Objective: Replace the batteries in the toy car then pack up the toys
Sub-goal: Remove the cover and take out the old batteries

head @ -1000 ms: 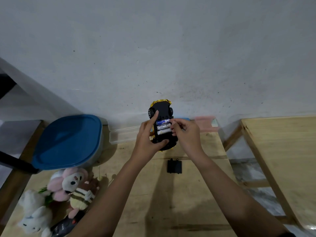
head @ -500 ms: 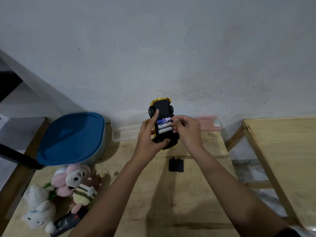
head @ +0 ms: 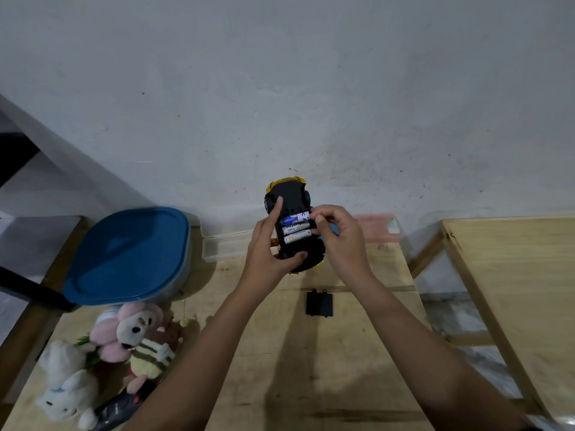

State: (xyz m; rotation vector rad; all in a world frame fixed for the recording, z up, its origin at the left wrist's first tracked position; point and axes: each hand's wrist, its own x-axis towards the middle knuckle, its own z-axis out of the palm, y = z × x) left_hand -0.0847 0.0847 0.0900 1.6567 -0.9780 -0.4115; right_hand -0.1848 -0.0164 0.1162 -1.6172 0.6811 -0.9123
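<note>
Above table (head: pixel 389 269), near its far edge, hands (head: pixel 267 247) hold toy car (head: pixel 291 194).

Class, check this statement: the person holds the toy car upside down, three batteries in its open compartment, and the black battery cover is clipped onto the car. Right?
Wrong in one respect: the head view shows the battery cover lying loose on the wooden table, not on the toy car. The left hand does hold the car upside down, three batteries showing.

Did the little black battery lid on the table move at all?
No. The battery cover lies flat on the wooden table, its top edge just below the table's seam, exactly as in the earlier pictures.
</note>
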